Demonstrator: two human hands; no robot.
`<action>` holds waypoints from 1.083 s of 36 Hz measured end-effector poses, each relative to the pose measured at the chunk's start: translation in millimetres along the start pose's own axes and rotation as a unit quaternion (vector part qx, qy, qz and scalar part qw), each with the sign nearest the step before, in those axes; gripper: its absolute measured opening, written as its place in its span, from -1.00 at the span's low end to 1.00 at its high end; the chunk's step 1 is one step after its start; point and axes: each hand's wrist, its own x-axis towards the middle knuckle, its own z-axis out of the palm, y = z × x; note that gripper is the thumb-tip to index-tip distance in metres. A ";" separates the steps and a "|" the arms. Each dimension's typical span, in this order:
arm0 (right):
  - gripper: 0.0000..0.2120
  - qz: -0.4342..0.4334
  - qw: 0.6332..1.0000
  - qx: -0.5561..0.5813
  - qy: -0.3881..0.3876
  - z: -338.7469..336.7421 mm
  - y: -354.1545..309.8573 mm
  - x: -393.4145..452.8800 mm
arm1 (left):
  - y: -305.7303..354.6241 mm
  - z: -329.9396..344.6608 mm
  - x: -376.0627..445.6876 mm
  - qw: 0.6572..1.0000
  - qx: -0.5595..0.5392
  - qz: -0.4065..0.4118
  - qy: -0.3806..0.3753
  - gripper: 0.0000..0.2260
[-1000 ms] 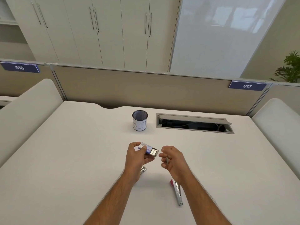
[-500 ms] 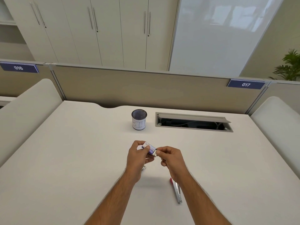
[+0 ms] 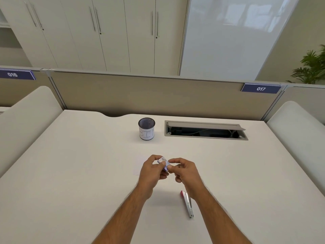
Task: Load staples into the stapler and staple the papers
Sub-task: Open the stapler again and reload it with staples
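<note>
My left hand (image 3: 152,170) grips a small purple-and-white staple box (image 3: 163,162) above the white desk (image 3: 70,173). My right hand (image 3: 186,171) meets the box's right end, thumb and forefinger pinching it. The box's tray no longer sticks out. A stapler (image 3: 187,203) with a pink tip and a chrome body lies on the desk just below my right wrist. A pale sheet of paper (image 3: 139,164) lies flat under and left of my left hand, partly hidden by it.
A mesh cup labelled "BIN" (image 3: 146,131) stands at the back middle of the desk. To its right is an open cable slot (image 3: 205,130) set in the desktop. A beige partition (image 3: 158,95) closes off the far edge.
My right hand moved left from apart to the box's end. The tray that stuck out with staples showing has slid back into the box. Both hands sit slightly closer together.
</note>
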 end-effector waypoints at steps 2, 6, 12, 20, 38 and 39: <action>-0.75 -0.003 1.000 -0.028 -0.005 -2.6 -0.9 -2.2 | -0.3 4.9 0.2 1.000 0.014 0.000 0.002 -0.90; -0.67 0.001 0.995 -0.102 0.016 -9.4 1.8 -4.3 | -2.6 18.5 1.9 0.998 0.058 0.003 0.012 -0.90; -0.72 -0.014 0.980 -0.184 0.069 -34.3 9.9 -4.4 | -10.7 47.8 5.3 0.996 0.086 -0.001 -0.024 -0.90; -0.84 -0.002 0.957 -0.212 0.200 -91.5 28.4 11.3 | -19.7 94.2 13.3 0.991 0.136 -0.012 -0.007 -0.78; -0.72 0.079 0.877 -0.397 0.259 -163.3 58.2 50.7 | -31.7 146.5 32.0 0.979 0.203 -0.001 0.033 -0.90; -0.73 0.081 0.875 -0.402 0.257 -164.1 58.3 51.2 | -32.2 147.4 32.3 0.978 0.206 0.000 0.034 -0.90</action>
